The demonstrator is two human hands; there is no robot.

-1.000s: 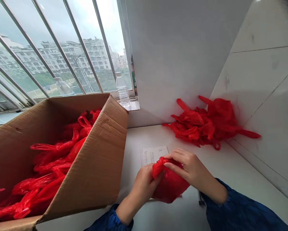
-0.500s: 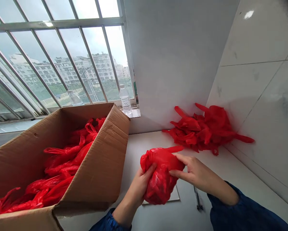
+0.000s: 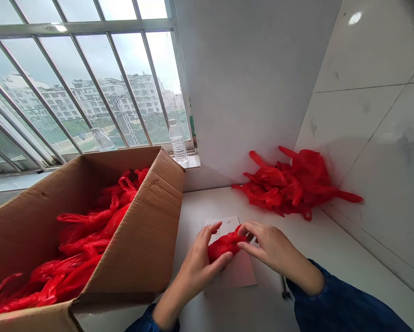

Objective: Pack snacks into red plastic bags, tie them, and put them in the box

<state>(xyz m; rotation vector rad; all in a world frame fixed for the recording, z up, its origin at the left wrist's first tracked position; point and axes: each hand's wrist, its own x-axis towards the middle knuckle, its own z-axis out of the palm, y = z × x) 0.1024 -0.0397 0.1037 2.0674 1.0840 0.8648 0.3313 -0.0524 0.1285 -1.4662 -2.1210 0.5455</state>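
Note:
A bunched red plastic bag (image 3: 224,245) is held between my two hands, above a sheet of paper with some writing (image 3: 239,272). My left hand (image 3: 202,258) cradles its left end, thumb across the front and index finger raised away from it. With thumb and fingers curled, my right hand (image 3: 262,242) pinches the bag's right end. Whatever the bag contains is hidden. Just right of the paper lies a dark pen-like object (image 3: 285,289), partly covered by my right sleeve.
At left stands a big open cardboard box (image 3: 138,230) with several red plastic bags (image 3: 85,249) inside. A heap of loose red bags (image 3: 293,184) lies in the back right corner against the walls. A clear bottle (image 3: 177,143) stands on the sill by the barred window.
The bag has turned and looks flatter and smaller, and the hands have shifted around it. More of the written paper beneath now shows. The view has shifted slightly.

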